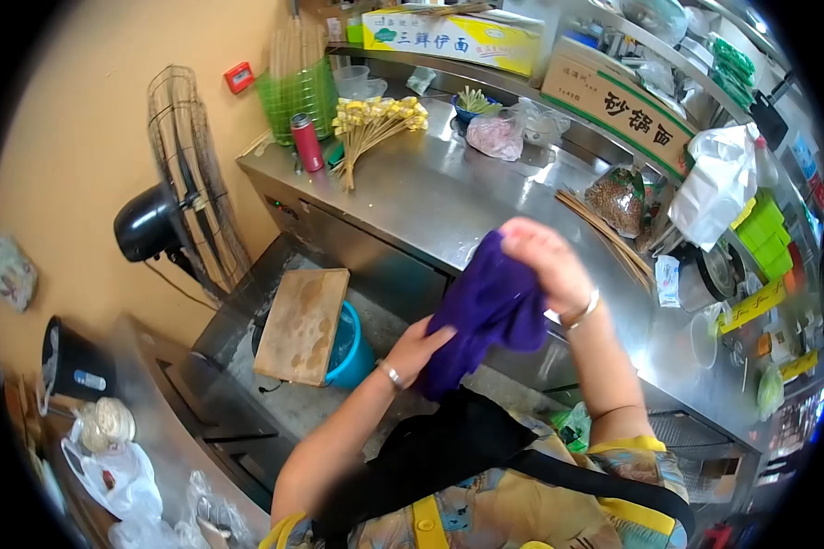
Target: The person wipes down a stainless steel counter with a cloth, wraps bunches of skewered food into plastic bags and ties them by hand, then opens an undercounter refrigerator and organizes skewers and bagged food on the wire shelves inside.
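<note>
A bunched purple cloth hangs between my two hands, in front of the steel counter. My right hand has its fingers closed on the cloth's upper part. Lower and to the left, my left hand grips the cloth's lower left side, with the thumb lying over it. Part of each hand's fingers is hidden by the fabric.
On the counter are a red can, yellow-tipped skewers, a pink bag and loose sticks. Below stands a blue bucket with a wooden board. A fan is at the left wall.
</note>
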A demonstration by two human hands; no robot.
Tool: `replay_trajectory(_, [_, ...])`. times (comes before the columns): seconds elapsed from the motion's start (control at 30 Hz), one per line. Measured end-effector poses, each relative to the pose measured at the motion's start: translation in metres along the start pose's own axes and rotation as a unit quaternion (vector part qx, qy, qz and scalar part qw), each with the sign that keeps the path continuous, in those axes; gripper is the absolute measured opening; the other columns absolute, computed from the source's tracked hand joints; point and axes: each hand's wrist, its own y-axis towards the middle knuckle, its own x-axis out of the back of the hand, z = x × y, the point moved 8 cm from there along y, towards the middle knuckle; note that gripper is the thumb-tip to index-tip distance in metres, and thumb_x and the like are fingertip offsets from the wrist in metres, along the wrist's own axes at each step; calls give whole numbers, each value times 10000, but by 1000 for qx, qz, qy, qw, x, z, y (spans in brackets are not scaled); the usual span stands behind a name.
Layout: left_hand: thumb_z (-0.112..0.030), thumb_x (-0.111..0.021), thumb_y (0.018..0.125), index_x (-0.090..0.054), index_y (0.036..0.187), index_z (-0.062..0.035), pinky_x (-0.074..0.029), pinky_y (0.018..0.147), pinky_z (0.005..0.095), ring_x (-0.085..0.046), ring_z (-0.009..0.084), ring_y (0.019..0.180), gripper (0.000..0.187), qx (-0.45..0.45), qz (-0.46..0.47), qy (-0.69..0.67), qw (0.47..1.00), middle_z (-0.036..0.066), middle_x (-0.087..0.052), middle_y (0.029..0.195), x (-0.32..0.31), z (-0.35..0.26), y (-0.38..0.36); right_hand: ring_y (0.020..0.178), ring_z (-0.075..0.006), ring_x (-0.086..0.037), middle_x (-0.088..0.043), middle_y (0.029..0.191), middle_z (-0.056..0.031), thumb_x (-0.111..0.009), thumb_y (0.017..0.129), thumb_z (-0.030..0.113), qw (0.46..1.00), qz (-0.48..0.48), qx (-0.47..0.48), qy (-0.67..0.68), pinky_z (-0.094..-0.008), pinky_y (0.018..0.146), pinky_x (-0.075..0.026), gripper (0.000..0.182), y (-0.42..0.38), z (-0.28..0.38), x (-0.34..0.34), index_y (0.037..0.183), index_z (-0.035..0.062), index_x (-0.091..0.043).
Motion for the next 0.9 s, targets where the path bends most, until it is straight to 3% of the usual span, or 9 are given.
replay_trajectory(0.13, [-195, -561, 879, -454, 1195, 26, -439, 852, 264, -535, 125, 972, 400, -35, -12, 7, 999, 73, -556, 1100, -34, 10, 110, 716, -105, -557, -587, 782, -35, -558, 853, 107, 939, -188, 107, -267, -255, 654, -457, 107, 19, 34, 136, 924, 28, -565])
replay_trajectory(0.23, [-194, -569, 871, -478, 1159, 3, -457, 761, 261, -570, 158, 854, 360, -83, -119, 207, 968, 81, -602, 969, 40, 37, 161, 996, -400, -462, -452, 1160, -228, -549, 821, 143, 581, -368, 193, -700, -444, 849, -390, 361, 31, -14, 183, 1134, -16, -463])
replay_trajectory(0.3, [-172, -565, 874, -511, 1122, -17, -448, 643, 230, -538, 105, 727, 297, 11, -85, 65, 994, 48, -594, 885, 72, 69, 159, 1187, -453, -343, -326, 1306, -311, -581, 793, 307, 723, -313, 76, -611, -471, 1009, -279, 620, 52, -162, 250, 1271, -33, -381])
replay_trajectory(0.33, [-163, -565, 875, -528, 1101, -30, -410, 574, 201, -487, 70, 652, 266, 47, -110, 46, 992, 20, -572, 823, 90, 77, 144, 1243, -443, -278, -282, 1344, -305, -578, 784, 361, 733, -277, -145, -605, -482, 1044, -214, 667, 58, -227, 252, 1280, -39, -382])
replay_trajectory(0.4, [-136, -562, 873, -537, 1098, -30, -450, 625, 211, -550, 93, 750, 251, 54, -182, 22, 982, 48, -611, 936, 152, 99, 108, 1286, -413, -198, -249, 1376, -273, -557, 792, 400, 645, -349, -73, -676, -474, 1067, -135, 680, 107, -236, 231, 1245, -82, -402])
replay_trajectory(0.53, [-41, -545, 845, -555, 994, -32, -462, 602, 221, -551, 102, 708, 150, 152, -487, -18, 860, 38, -582, 821, 246, 162, -47, 1308, -361, -193, -269, 1391, -222, -487, 830, 433, 697, -251, -19, -671, -458, 1076, -122, 668, 273, -246, 202, 1263, -68, -396])
replay_trajectory(0.6, [-28, -544, 827, -556, 952, -20, -461, 532, 249, -536, 127, 605, 126, 74, -466, -69, 879, 55, -568, 727, 262, 190, -105, 1317, -328, -192, -264, 1406, -194, -448, 850, 441, 701, -235, 6, -673, -444, 1081, -116, 651, 362, -249, 200, 1268, -56, -399])
replay_trajectory(0.67, [-42, -589, 790, -576, 888, 0, -478, 504, 301, -562, 186, 577, 107, 119, -640, -120, 750, 98, -579, 676, 247, 221, -158, 1308, -317, -216, -289, 1395, -187, -450, 847, 438, 716, -194, 39, -669, -432, 1080, -130, 640, 434, -253, 185, 1266, -44, -410])
replay_trajectory(0.9, [-83, -578, 810, -584, 858, -14, -490, 600, 294, -572, 171, 628, 84, 266, -574, -62, 772, 75, -588, 703, 219, 268, -174, 1245, -294, -338, -400, 1324, -157, -575, 758, 275, 770, 174, 222, -573, -423, 1038, -252, 510, 381, -293, 10, 1186, 9, -496])
